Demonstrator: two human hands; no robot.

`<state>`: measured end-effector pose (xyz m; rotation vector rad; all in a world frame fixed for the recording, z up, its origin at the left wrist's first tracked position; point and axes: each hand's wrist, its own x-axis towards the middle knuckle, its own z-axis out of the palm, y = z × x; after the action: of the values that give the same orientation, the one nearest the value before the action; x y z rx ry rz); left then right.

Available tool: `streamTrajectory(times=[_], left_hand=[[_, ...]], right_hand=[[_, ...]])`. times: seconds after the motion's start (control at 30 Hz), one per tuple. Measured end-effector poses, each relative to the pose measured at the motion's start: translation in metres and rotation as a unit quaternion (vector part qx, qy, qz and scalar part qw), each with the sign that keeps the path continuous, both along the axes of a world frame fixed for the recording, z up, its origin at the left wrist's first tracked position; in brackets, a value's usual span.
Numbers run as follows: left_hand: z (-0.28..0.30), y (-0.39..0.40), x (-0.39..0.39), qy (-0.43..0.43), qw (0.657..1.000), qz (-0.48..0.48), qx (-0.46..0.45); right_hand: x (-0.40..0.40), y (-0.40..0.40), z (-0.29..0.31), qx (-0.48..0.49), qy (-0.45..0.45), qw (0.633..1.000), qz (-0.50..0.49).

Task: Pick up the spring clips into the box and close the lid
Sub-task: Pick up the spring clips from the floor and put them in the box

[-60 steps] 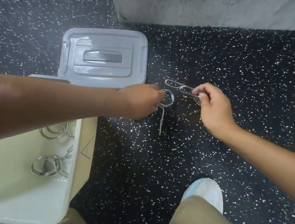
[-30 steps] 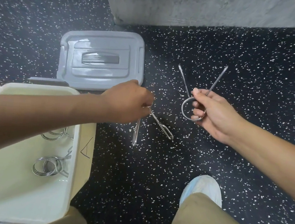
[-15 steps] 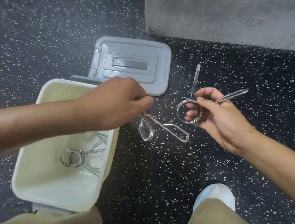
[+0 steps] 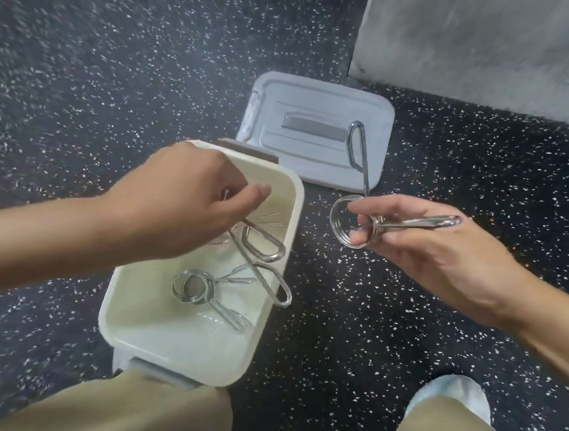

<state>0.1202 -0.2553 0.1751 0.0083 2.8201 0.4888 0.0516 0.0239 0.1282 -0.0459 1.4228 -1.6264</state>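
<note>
Our left hand (image 4: 177, 206) pinches a clip (image 4: 261, 265) over the box (image 4: 297, 195), apparently above another clip (image 4: 197, 288); our right hand (image 4: 437, 259) pinches a third (image 4: 347, 227).

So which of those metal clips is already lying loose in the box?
Find the cream box on the speckled floor, near the grey lid. On its bottom lies a spring clip, coil leftward, handles rightward. Unlike the clips in the left hand and right hand, nothing holds it.
</note>
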Motion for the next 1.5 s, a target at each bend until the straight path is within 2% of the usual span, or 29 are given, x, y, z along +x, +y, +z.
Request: streamTrajectory(times=[0.1, 0.23, 0.4, 0.5, 0.67, 0.9, 0.97, 1.23, 1.37, 1.5], left_hand=[[-0.007, -0.018, 0.013, -0.024, 0.999, -0.028, -0.019], [-0.019, -0.040, 0.031, -0.119, 0.991, -0.039, -0.044], [-0.046, -0.051, 0.042, -0.273, 0.947, -0.101, -0.138], [-0.063, -0.048, 0.047, -0.255, 0.920, -0.197, -0.222], [-0.089, -0.028, 0.051, -0.295, 0.903, -0.247, -0.193], [-0.122, -0.021, 0.054, -0.376, 0.888, -0.200, -0.172], [-0.126, -0.020, 0.057, -0.379, 0.891, -0.179, -0.177], [-0.131, -0.015, 0.065, -0.321, 0.916, -0.155, -0.185], [-0.129, -0.018, 0.071, -0.261, 0.946, -0.127, -0.146], [-0.127, -0.024, 0.073, -0.202, 0.951, -0.154, -0.177]], right_hand=[[0.007, -0.011, 0.000, -0.017, -0.006, 1.000, -0.001], [0.011, -0.028, 0.001, -0.007, -0.018, 1.000, -0.022], [0.013, -0.045, 0.001, 0.055, -0.017, 0.998, -0.030], [0.014, -0.055, -0.002, 0.065, -0.008, 0.998, -0.027], [0.016, -0.061, -0.008, 0.106, 0.032, 0.994, -0.018], [0.014, -0.063, -0.008, 0.087, -0.007, 0.996, 0.034], [0.012, -0.062, -0.005, 0.086, 0.002, 0.994, 0.069], [0.008, -0.062, 0.011, 0.124, 0.142, 0.964, 0.186], [0.011, -0.064, 0.016, 0.148, 0.187, 0.951, 0.198], [0.013, -0.065, 0.014, 0.175, 0.195, 0.945, 0.195]])
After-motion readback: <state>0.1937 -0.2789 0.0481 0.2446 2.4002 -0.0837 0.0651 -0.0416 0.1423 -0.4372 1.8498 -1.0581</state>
